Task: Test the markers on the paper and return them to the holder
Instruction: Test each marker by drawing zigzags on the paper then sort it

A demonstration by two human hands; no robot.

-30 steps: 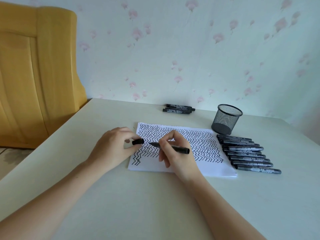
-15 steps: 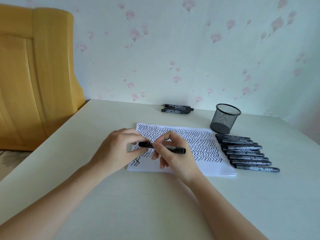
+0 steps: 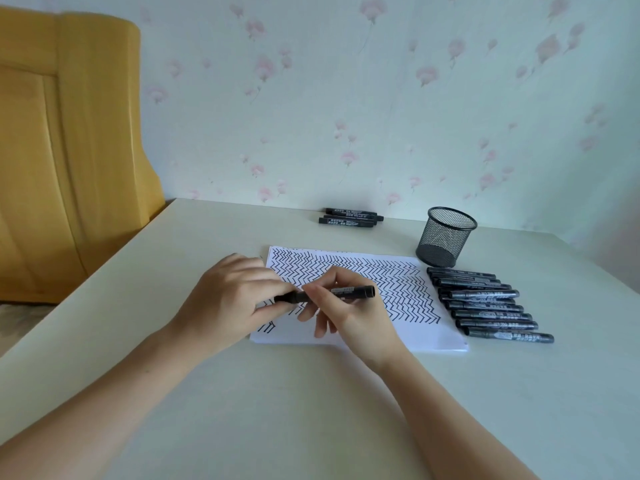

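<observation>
A black marker (image 3: 349,292) lies level between both hands, above the white paper (image 3: 429,337) covered in black zigzag lines. My left hand (image 3: 228,299) pinches the cap end of the marker. My right hand (image 3: 349,317) grips its barrel, thumb and forefinger on top. The cap sits on the marker. A black mesh holder (image 3: 445,237) stands upright beyond the paper's far right corner; I see no markers in it. Several black markers (image 3: 485,304) lie in a row right of the paper.
Three more black markers (image 3: 349,218) lie near the wall at the back of the pale table (image 3: 311,410). A yellow wooden panel (image 3: 69,150) stands to the left, beside the table's edge. Flowered wallpaper backs the table.
A second ago my left hand held the cap apart from the bare tip. The hands came together and the cap now sits on the marker.
</observation>
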